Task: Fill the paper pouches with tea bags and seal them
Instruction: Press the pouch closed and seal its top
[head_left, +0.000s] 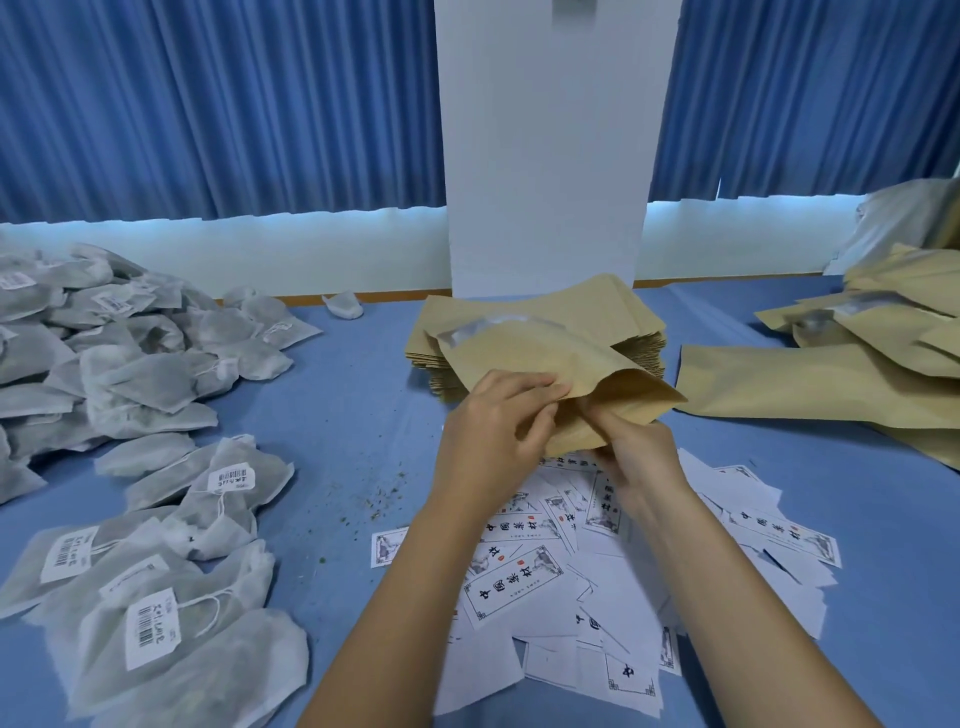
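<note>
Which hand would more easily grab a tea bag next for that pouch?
Probably the left hand: the tea bags are piled on its side of the table. Both hands grip the pouch, but the right hand would have to cross over to reach them.

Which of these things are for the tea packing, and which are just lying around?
For the job: held pouch, left hand, right hand, pouch stack, tea bags.
Just lying about: printed labels, tea crumbs, blue curtains.
</note>
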